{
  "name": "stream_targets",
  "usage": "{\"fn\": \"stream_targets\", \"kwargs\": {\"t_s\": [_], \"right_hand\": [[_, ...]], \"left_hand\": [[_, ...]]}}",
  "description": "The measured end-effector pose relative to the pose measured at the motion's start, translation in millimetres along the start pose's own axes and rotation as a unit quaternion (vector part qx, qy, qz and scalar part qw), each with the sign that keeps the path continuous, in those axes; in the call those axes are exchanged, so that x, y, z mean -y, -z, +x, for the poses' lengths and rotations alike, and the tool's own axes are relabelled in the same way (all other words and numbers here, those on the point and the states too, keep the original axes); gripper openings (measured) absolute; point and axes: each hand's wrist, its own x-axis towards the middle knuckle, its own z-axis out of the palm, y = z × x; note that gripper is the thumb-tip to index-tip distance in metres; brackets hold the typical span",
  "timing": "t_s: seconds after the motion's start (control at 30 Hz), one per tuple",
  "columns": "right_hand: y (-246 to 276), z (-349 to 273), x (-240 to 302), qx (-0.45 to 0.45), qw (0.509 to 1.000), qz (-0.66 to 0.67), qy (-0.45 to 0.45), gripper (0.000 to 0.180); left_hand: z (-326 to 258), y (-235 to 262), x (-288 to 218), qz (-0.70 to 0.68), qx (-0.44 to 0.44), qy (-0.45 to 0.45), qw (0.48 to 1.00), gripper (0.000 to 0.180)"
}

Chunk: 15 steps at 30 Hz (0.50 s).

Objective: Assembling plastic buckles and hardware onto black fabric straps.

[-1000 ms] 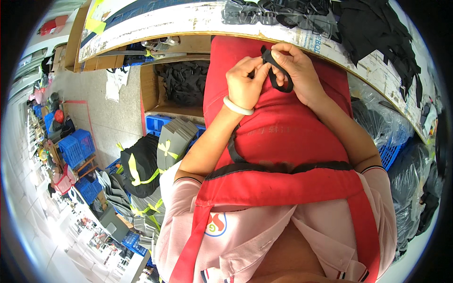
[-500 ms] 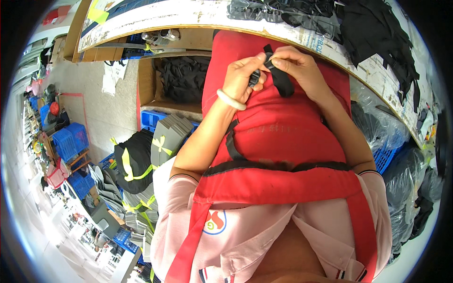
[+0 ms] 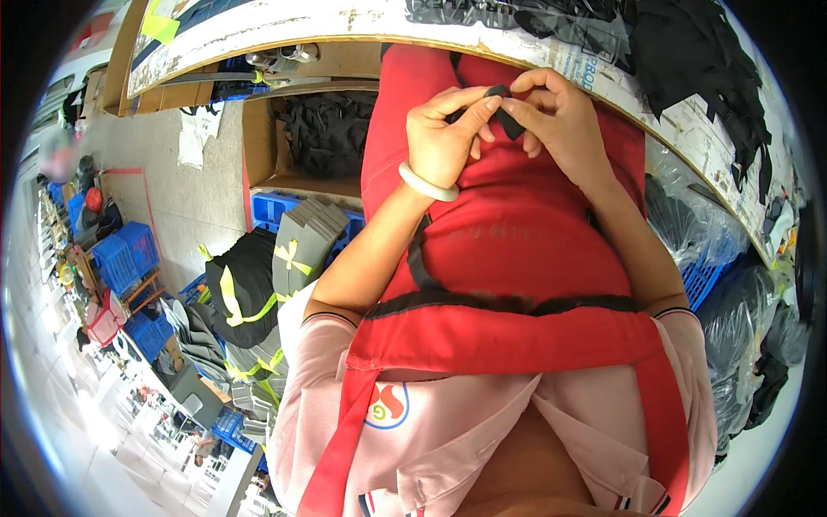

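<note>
Over my lap, a short black webbing strap is bent between my two hands. My left hand, with a pale bangle at its wrist, is closed and pinches the strap between thumb and forefinger. Its curled fingers hide whatever lies in the palm. From the other side, my right hand is closed too, thumb and bent forefinger at the strap's upper end. The red apron spreads beneath both hands.
A worktable crosses just beyond my hands, with black fabric pieces at its right. Left of my lap, an open cardboard box holds a heap of black straps. Grey bundled pieces and clear plastic bags flank me.
The strap's long loose end no longer hangs below my right hand; a shorter bent piece shows. The black buckle seen in my left hand is now hidden, and that hand has turned.
</note>
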Motion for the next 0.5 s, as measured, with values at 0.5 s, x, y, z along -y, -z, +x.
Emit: {"fn": "stream_targets", "kwargs": {"t_s": [0.5], "right_hand": [[-2, 27, -19, 0.165, 0.964, 0.192, -0.078, 0.022]], "left_hand": [[-13, 40, -36, -0.047, 0.102, 0.088, 0.990, 0.012]]}}
